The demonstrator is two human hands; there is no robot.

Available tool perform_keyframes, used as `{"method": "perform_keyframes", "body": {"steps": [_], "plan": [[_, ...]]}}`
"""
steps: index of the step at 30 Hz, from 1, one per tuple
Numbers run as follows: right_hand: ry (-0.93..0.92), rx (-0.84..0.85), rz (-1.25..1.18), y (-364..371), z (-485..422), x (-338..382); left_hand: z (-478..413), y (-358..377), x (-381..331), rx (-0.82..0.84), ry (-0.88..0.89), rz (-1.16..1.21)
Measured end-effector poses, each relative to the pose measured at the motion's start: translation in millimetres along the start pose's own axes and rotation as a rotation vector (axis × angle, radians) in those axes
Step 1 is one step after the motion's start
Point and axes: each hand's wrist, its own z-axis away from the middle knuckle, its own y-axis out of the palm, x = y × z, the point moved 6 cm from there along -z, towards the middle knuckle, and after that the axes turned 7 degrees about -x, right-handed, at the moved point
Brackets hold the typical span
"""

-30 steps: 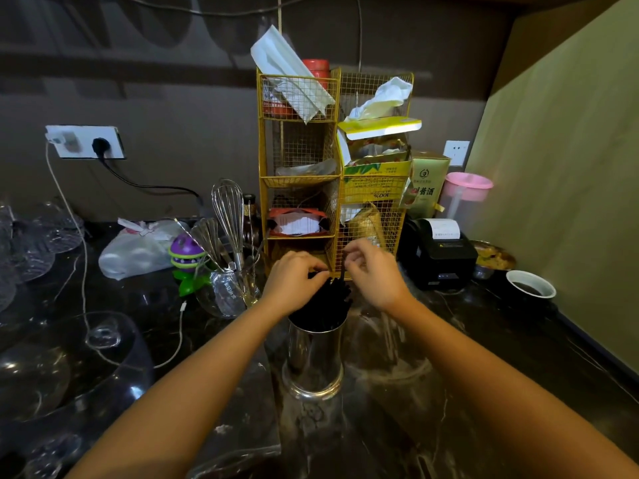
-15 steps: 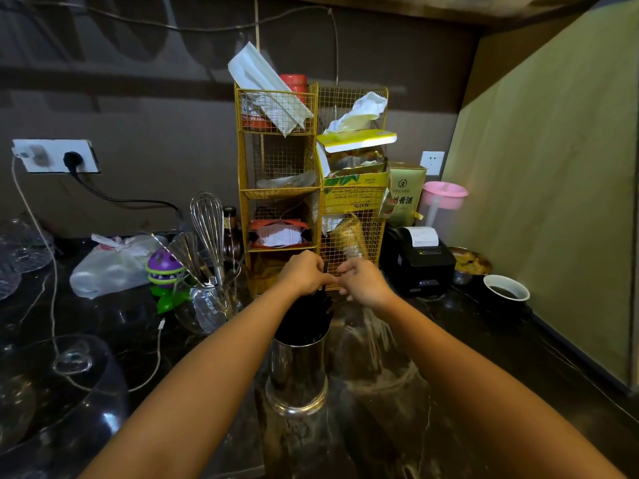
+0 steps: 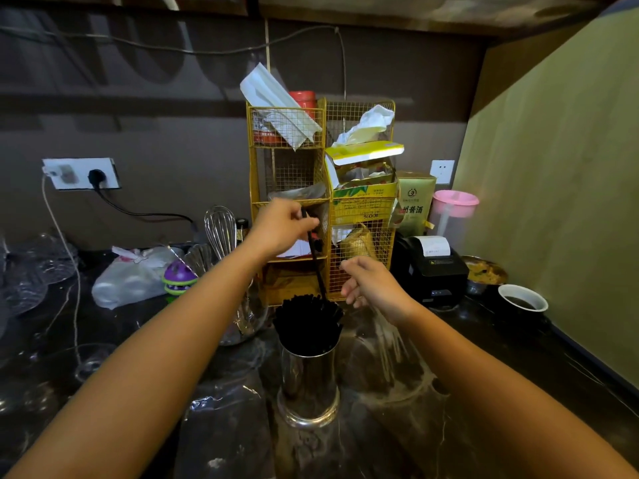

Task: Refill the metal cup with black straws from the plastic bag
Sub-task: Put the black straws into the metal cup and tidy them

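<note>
Nearest to me the metal cup [image 3: 308, 382] stands upright on the dark counter [image 3: 397, 426], with crinkled clear plastic [image 3: 221, 402] lying on the counter just to its left; the cup is packed with black straws [image 3: 307, 321] that fan out above its rim. My left hand [image 3: 281, 227] is raised above the cup, its fingers pinched around the top of a single straw [image 3: 315, 259] — that straw slants down so that its lower end reaches the bundle at the right side; my right hand [image 3: 371, 283] hangs just right of the bundle with fingers loosely curled and spread, gripping nothing that I can see. Left of the cup sits a glass holder [image 3: 242, 323] with a whisk [image 3: 220, 228] standing in it; farther left a purple-and-green toy [image 3: 179, 277] lies beside a white plastic bag [image 3: 128, 280], and clear glassware [image 3: 27, 271] crowds the far left edge. Behind my hands rises a yellow wire rack [image 3: 359, 216] stuffed with packets and tissues; to its right a black receipt printer [image 3: 430, 267], a white cup of dark liquid [image 3: 522, 298] and a pink-lidded container [image 3: 454, 205] — all well apart from the straws. On the wall at the back a white socket [image 3: 81, 173] carries a black plug.
</note>
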Motion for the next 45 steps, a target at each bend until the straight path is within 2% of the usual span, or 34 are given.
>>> {"method": "perform_keyframes", "body": {"steps": [6,9,13,16,18,21,28,33,38,45], "plan": [[0.031,0.028,-0.05,13,-4,13,9,-51,-5,-0.275,0.031,0.155],[0.049,-0.02,-0.119,18,-8,19,19,-64,8,-0.338,-0.006,0.257],[-0.021,-0.17,-0.249,13,-14,35,37,-64,30,-0.298,-0.06,0.297],[-0.174,-0.375,-0.209,-1,-18,53,52,-50,47,-0.183,-0.073,0.238],[-0.286,-0.427,-0.185,-3,-17,66,59,-35,54,-0.081,-0.066,0.178],[-0.429,-0.384,-0.126,1,-10,85,62,-8,58,0.028,-0.044,0.073],[-0.638,-0.279,0.314,22,17,94,62,25,40,0.034,0.08,-0.018],[-0.647,-0.264,0.419,25,24,76,62,39,47,-0.002,0.073,-0.013],[-0.631,-0.264,0.537,27,21,54,64,53,63,0.063,0.044,-0.066],[-0.523,-0.2,0.658,37,14,7,68,60,80,0.066,0.082,-0.303]]}}
